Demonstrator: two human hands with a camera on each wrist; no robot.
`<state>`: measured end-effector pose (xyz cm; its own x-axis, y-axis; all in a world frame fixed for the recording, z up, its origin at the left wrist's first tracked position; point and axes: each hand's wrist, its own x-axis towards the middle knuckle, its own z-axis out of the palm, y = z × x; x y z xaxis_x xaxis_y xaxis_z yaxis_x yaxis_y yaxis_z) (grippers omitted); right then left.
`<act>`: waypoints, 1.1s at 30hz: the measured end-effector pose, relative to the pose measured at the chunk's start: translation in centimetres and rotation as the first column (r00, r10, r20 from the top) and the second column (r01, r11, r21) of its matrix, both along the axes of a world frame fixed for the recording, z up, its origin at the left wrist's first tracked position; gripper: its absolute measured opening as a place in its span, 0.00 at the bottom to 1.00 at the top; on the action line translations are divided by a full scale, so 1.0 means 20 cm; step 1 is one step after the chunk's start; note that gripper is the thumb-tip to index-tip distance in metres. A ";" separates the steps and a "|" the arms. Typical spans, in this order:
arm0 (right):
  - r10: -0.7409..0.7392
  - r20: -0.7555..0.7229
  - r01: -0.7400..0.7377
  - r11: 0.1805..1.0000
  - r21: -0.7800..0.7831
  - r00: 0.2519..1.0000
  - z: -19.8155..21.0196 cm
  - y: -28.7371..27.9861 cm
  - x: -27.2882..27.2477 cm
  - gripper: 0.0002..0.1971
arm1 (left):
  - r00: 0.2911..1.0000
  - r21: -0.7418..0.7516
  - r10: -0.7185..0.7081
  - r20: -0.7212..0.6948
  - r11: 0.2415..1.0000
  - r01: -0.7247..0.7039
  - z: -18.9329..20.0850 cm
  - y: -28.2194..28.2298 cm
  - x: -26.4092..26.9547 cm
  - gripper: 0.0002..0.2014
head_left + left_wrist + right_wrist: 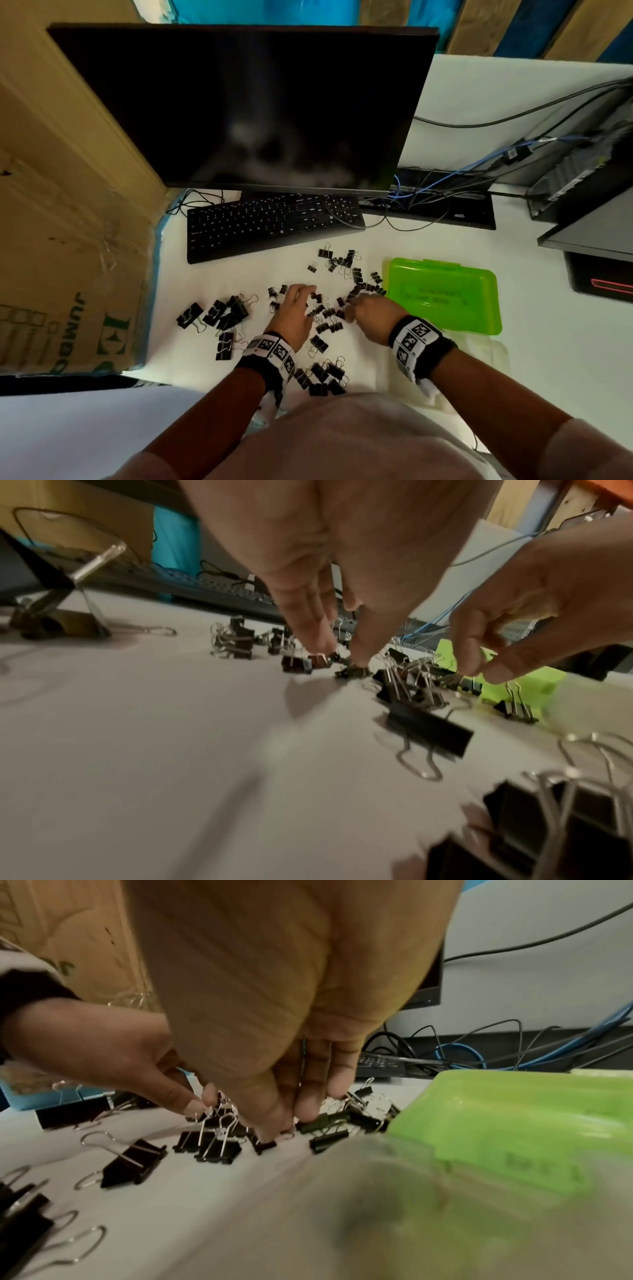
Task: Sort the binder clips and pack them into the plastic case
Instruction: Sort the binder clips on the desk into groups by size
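Black binder clips lie scattered on the white desk [212,274]. Large clips [219,315] are grouped at the left, and medium ones [322,377] sit close to my body. Small clips [363,284] are spread between my hands and the green plastic case [445,294]. The case's translucent half [377,1191] lies in front of the green half [514,1110]. My left hand [305,294] reaches down with straight fingers [322,642], their tips touching small clips [318,661]. My right hand [352,308] has curled fingers, and thumb and forefinger [304,1112] pinch a small clip in the pile.
A black keyboard [274,222] and a dark monitor [239,102] stand behind the clips. A cardboard box [68,240] walls off the left side. Cables [428,192] and a computer case [582,171] fill the back right. A dark device [603,274] sits right of the green case.
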<state>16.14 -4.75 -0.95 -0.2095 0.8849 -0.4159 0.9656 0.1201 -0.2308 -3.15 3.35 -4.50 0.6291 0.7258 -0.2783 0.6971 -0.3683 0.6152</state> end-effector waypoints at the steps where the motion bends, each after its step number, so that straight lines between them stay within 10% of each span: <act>1: 0.000 0.000 0.000 1.000 -0.006 1.000 0.01 -0.01 0.01 0.15 | 1.000 0.038 -0.001 -0.005 0.999 0.001 0.02 0.01 -0.01 0.23; 8: 0.290 0.191 -0.221 0.923 -0.314 0.938 0.07 -0.12 -0.07 0.09 | 0.933 -0.132 -0.319 -0.168 0.945 0.299 0.01 -0.05 -0.01 0.09; 14: 0.139 0.007 -0.138 0.986 -0.096 0.990 -0.04 0.01 -0.06 0.11 | 0.962 -0.149 -0.247 -0.115 0.962 0.229 -0.01 -0.09 0.00 0.09; 18: 0.060 -0.080 -0.062 0.998 -0.017 0.995 -0.04 0.03 0.00 0.15 | 0.995 0.162 -0.028 -0.099 0.986 0.044 0.00 -0.06 -0.05 0.17; 24: -0.022 0.228 0.043 0.995 -0.088 0.973 -0.02 0.01 0.15 0.34 | 0.971 0.093 0.100 -0.217 0.992 -0.081 0.00 -0.01 -0.03 0.43; 33: -0.130 -0.100 0.113 0.981 -0.160 0.986 -0.07 0.16 0.04 0.16 | 0.998 -0.046 0.030 -0.049 0.998 -0.032 -0.03 0.02 0.07 0.35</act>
<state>16.94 -1.59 -2.41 -0.1557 0.8341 -0.5292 0.9387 -0.0418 -0.3421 -1.82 3.78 -5.14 0.5913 0.7303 -0.3421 0.7371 -0.3173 0.5966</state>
